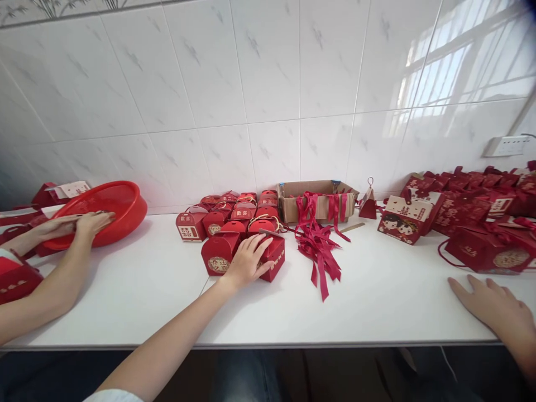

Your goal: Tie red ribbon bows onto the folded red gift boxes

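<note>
My left hand [248, 258] is on a red gift box [276, 261] at the front of a cluster, fingers over its top and thumb against its front. Close beside it, to the left, stands another red box [215, 254] with a round gold emblem. Behind them are several similar boxes [243, 212], some with cord handles. My right hand [494, 304] lies on the white table at the right, fingers spread and nothing in it. Nearest to it is a dark red box [481, 248] with a cord loop.
Dark red ribbons [320, 251] spill from a cardboard box [288, 207] onto the white table [368, 312]. Finished-looking gift boxes [464, 206] crowd the right. At left, a co-worker's hands [94, 223] reach into a red basin [129, 209]. A tiled wall [272, 72] stands behind.
</note>
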`<state>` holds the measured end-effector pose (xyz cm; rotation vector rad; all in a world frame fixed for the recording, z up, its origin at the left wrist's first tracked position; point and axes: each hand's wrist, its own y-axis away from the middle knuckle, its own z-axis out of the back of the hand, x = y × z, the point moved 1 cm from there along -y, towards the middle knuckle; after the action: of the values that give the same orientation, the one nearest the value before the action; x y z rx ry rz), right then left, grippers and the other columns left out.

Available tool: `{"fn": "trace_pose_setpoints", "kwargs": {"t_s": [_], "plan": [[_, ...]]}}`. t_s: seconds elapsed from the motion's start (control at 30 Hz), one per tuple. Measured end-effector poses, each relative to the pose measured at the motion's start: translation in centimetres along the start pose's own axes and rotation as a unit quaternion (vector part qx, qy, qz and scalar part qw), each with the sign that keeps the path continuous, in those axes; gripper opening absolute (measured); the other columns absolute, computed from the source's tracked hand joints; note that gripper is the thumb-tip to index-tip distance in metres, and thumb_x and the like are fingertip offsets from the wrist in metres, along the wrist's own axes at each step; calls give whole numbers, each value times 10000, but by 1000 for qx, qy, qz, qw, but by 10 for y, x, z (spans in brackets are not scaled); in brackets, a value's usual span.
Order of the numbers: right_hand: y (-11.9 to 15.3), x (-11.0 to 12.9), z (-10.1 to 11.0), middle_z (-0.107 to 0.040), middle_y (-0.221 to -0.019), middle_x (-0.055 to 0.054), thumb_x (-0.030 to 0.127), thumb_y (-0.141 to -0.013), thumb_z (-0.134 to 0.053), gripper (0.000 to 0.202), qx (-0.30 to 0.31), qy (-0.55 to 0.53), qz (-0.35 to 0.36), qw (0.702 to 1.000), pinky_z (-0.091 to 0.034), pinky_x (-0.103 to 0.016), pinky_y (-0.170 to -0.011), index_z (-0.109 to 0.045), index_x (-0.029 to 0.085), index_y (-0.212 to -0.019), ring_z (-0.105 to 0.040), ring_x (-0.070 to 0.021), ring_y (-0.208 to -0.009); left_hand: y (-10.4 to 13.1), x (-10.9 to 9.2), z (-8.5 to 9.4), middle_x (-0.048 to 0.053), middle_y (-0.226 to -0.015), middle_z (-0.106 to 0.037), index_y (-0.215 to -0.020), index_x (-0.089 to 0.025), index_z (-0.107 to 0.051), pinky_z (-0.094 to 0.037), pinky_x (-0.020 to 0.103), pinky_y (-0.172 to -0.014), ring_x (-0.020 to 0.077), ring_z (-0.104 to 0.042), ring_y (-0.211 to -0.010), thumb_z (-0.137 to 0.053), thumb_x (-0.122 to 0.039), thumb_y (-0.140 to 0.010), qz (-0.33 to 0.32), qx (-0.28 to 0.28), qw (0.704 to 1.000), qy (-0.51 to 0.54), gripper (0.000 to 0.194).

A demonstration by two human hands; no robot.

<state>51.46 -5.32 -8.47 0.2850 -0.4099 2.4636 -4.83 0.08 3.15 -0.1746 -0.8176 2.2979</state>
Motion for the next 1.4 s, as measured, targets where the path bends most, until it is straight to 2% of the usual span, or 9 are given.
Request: {"fn": "trace_pose_setpoints", "kwargs": {"t_s": [0.2,0.33,0.47,0.57,0.7,0.83,1.03,1.23,1.4], "plan": [[10,13,14,-502,-1302,-284,573,-788,-284,710,25,36,-6,999,-332,-537,-940,-547,144,-1289,-457,-419,-1205,-13,-24,-17,158,-1191,-578,-1195,-175,-529,-358,485,-952,309,-529,-1104,-488,-390,-866,32,-39,998,42,395],[16,18,20,-483,-1311,-292,543,-799,-333,650,24,-8,-9,1000,-307,-544,-965,-572,141,-1251,-424,-426,-1246,-21,-39,-16,97,-1135,-632,-1147,-208,-536,-368,413,-954,256,-559,-1092,-471,-327,-817,-30,-6,994,101,356],[20,23,28,-460,-1308,-333,482,-792,-407,605,35,-51,-28,998,-268,-559,-985,-594,87,-1210,-368,-457,-1280,-36,-34,-21,73,-1178,-645,-1098,-231,-593,-298,447,-994,270,-495,-1231,-407,-200,-755,-99,33,982,159,392],[19,37,39,-476,-1245,-391,411,-762,-483,516,43,-105,-43,993,-254,-639,-949,-649,51,-1091,-380,-521,-1240,-47,-26,-31,66,-1236,-621,-1016,-237,-644,-309,443,-992,256,-489,-1240,-375,-115,-724,-105,15,978,178,415],[10,96,63,-569,-1230,-249,318,-697,-590,364,49,-246,21,968,-348,-535,-980,-687,135,-996,-474,-413,-1212,-47,-26,-47,111,-1302,-560,-1131,-220,-579,-351,450,-980,253,-516,-1188,-365,-125,-786,-98,-37,978,182,417],[2,197,82,-691,-1051,-80,394,-745,-621,299,92,-428,105,893,-486,-393,-877,-700,219,-974,-620,-256,-1006,-37,-34,-56,167,-1368,-449,-1310,-219,-376,-365,514,-997,301,-415,-1293,-468,-168,-815,-100,-133,970,178,505],[-15,328,58,-684,-743,-49,369,-723,-700,254,114,-605,66,785,-545,-264,-586,-645,185,-890,-663,-164,-687,-34,-44,-69,190,-1345,-418,-1300,-221,-313,-382,578,-985,332,-357,-1333,-518,-125,-792,-102,-191,958,189,557],[-27,373,10,-629,-592,-23,425,-611,-755,290,125,-639,26,759,-477,-267,-523,-645,174,-704,-626,-184,-627,-35,-47,-78,176,-1294,-463,-1260,-244,-330,-415,571,-953,311,-442,-1262,-527,-96,-782,-107,-208,953,192,537],[-38,371,20,-648,-660,-20,403,-637,-701,231,121,-663,28,738,-447,-235,-514,-615,194,-683,-636,-179,-696,-34,-42,-82,187,-1312,-431,-1287,-261,-291,-421,570,-967,308,-438,-1258,-589,-129,-782,-47,-203,943,259,601]]}}
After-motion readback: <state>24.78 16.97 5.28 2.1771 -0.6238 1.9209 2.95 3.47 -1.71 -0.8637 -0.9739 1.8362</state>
